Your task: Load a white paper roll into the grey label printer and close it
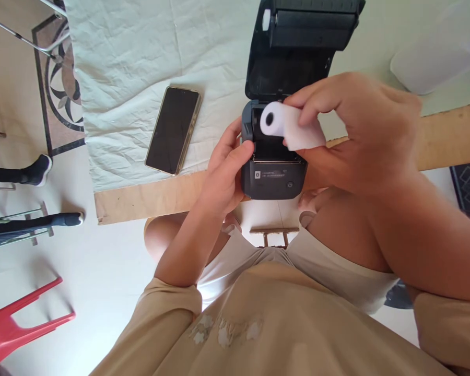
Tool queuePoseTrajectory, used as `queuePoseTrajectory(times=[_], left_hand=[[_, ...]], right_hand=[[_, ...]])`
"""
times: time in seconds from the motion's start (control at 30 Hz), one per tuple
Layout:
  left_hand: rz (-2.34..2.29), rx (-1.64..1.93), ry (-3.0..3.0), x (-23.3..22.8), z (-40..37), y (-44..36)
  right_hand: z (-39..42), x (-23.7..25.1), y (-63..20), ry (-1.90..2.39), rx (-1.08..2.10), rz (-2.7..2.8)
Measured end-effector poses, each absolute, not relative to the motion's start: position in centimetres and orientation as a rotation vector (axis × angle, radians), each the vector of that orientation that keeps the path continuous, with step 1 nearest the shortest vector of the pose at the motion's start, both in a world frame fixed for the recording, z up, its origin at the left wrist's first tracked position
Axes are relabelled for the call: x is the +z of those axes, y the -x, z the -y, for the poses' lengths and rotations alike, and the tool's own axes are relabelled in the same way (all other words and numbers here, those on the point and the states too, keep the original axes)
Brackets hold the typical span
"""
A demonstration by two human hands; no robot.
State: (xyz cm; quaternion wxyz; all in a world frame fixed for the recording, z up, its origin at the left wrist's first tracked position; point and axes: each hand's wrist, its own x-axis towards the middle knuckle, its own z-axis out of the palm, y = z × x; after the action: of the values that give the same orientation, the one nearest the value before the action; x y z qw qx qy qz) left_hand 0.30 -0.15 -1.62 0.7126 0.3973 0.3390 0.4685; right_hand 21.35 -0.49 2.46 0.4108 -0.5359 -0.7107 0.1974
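1. Nearest, our left hand [225, 175] wraps the left side of the small black printer [273, 172] at the table's near edge, steadying it.
2. Our right hand [360, 133] pinches a white paper roll [288, 125] just above the open bay, lid [297, 47] tipped back.
3. We judge loading is underway; next calls for seating the roll squarely, though its feed direction is unclear.
4. Farther left lies a phone [173, 130].

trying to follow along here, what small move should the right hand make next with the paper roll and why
Probably lower the paper roll straight down into the open bay of the printer. The right hand holds it just above the bay, the lid is flipped back, and the left hand steadies the body.
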Motion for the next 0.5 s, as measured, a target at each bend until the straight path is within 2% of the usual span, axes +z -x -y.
queuePoseTrajectory(times=[0.07, 0.13, 0.27, 0.43, 0.5], left_hand=[[-0.761, 1.044, -0.884, -1.6, 0.3, -0.4], [-0.810, 1.066, -0.887, -1.6, 0.4, -0.7], [-0.773, 1.074, -0.901, -1.7, 0.3, -0.7], [-0.742, 1.042, -1.004, -2.3, 0.5, 0.0], [-0.780, 1.028, -1.049, -2.5, 0.5, 0.1]], right_hand=[[0.0, 1.4, -22.0, 1.151, 0.093, 2.014], [-0.1, 0.9, -22.5, 1.026, -0.060, 2.057], [0.9, 1.3, -22.4, 0.849, -0.077, 2.017], [2.2, 1.6, -22.1, 0.664, 0.085, 2.292], [2.3, 1.4, -22.3, 0.665, 0.128, 2.201]])
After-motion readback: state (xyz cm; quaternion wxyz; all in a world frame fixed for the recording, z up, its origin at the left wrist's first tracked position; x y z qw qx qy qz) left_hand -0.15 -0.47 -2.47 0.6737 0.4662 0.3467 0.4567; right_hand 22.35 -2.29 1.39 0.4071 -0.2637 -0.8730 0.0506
